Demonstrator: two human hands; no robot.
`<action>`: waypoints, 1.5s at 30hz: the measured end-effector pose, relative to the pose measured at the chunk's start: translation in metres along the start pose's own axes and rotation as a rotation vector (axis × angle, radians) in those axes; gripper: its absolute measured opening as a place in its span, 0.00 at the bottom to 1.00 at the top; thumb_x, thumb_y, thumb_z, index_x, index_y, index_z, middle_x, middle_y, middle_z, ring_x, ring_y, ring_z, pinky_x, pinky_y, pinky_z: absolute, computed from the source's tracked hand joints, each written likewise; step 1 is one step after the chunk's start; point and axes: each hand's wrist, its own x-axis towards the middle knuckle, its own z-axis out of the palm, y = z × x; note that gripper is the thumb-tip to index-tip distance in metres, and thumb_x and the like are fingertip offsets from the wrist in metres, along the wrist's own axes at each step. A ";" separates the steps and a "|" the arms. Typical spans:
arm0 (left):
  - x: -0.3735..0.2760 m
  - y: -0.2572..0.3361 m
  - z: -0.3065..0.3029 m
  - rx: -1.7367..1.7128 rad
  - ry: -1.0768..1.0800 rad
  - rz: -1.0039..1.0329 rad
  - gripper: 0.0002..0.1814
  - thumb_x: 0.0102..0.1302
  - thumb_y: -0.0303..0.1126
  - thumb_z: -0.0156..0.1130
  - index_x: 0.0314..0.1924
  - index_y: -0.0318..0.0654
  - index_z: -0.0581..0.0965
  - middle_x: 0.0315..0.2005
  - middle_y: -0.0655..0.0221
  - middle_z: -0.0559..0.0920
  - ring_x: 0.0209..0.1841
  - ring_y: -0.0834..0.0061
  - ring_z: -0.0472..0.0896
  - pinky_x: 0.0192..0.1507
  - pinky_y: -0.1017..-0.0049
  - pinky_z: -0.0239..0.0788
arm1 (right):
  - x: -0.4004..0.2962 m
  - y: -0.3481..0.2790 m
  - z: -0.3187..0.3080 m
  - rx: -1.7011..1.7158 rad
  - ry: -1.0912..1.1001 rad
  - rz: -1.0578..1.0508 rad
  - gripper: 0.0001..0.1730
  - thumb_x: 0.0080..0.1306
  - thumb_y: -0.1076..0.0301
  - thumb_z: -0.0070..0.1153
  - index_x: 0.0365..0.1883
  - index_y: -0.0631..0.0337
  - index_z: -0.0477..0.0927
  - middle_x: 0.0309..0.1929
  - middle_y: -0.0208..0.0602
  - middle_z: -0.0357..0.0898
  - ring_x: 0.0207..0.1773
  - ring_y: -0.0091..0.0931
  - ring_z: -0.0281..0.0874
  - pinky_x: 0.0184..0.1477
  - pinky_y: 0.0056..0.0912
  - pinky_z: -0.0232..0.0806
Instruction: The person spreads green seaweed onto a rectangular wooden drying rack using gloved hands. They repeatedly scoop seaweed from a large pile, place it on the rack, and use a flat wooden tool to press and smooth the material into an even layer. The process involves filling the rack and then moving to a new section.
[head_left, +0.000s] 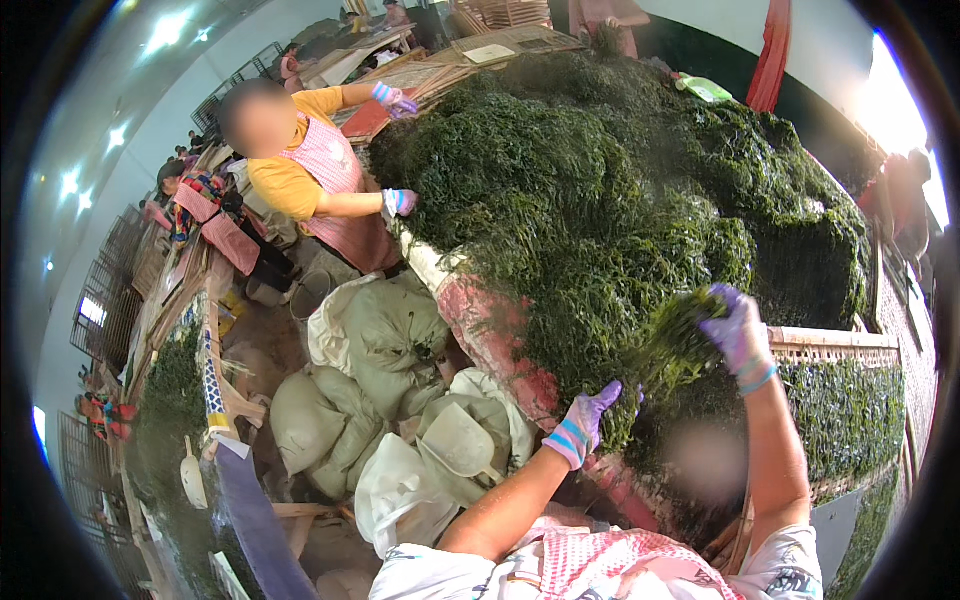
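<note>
A large heap of wet, dark green seaweed (570, 165) lies before me on a table with a worn red and white edge (480, 315). My right hand (739, 334), in a purple glove with a striped cuff, is raised at the heap's near right side and grips a clump of seaweed strands (679, 334). The clump hangs down and left towards my left hand (585, 424), gloved alike, at the table's near edge. Its thumb and a fingertip show on either side of the lower strands; the other fingers are hidden.
Stuffed pale sacks (397, 337) and a white scoop (457, 442) sit left of the table. A framed mat covered with seaweed (844, 412) stands at right. A co-worker in a checked apron (337, 161) touches the heap's left side. A green-white basket (705, 88) lies behind.
</note>
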 end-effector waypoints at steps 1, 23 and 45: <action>-0.004 0.003 0.002 0.050 0.017 -0.007 0.21 0.68 0.44 0.59 0.49 0.33 0.80 0.43 0.66 0.84 0.41 0.74 0.82 0.48 0.72 0.74 | -0.002 -0.033 0.009 0.030 -0.009 -0.027 0.19 0.58 0.89 0.48 0.44 0.62 0.77 0.41 0.37 0.81 0.39 0.22 0.79 0.40 0.22 0.76; 0.037 0.031 0.062 -0.545 -0.707 0.010 0.46 0.64 0.71 0.35 0.64 0.37 0.68 0.57 0.59 0.76 0.57 0.63 0.75 0.60 0.61 0.67 | -0.076 -0.066 0.059 -1.025 -0.106 -0.660 0.25 0.37 0.81 0.64 0.40 0.65 0.79 0.40 0.43 0.79 0.42 0.36 0.79 0.46 0.30 0.71; 0.030 0.045 0.068 -0.530 -0.590 0.005 0.27 0.67 0.57 0.53 0.45 0.37 0.78 0.40 0.60 0.83 0.41 0.62 0.82 0.49 0.59 0.75 | -0.089 -0.037 0.048 -1.164 -0.331 -0.699 0.23 0.35 0.75 0.65 0.35 0.62 0.79 0.41 0.42 0.79 0.45 0.41 0.77 0.46 0.38 0.71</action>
